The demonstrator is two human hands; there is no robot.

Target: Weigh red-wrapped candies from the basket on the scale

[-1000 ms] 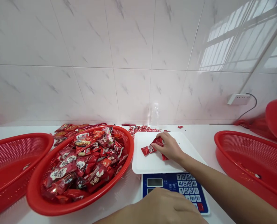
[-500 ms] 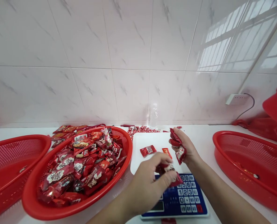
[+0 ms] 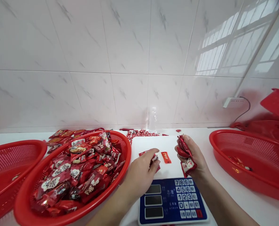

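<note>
Clutched in the closed right hand (image 3: 197, 155), above the scale platform (image 3: 141, 144), was a bunch of red candy packets (image 3: 188, 164). 1 loose packet (image 3: 155, 160) on the platform was covered by the left hand (image 3: 139, 174); whether it was gripped could not be told.

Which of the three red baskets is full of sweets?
The middle basket, left of the scale: heaped with red packets, while the far-left basket and right basket hold only stray bits.

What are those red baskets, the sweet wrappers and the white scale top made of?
The baskets: seemingly moulded plastic, glossy, with fine mesh holes. The wrappers: thin shiny film, crinkled, plastic or foil, hard to tell. The scale top: smooth white, probably plastic, faint sheen.
</note>
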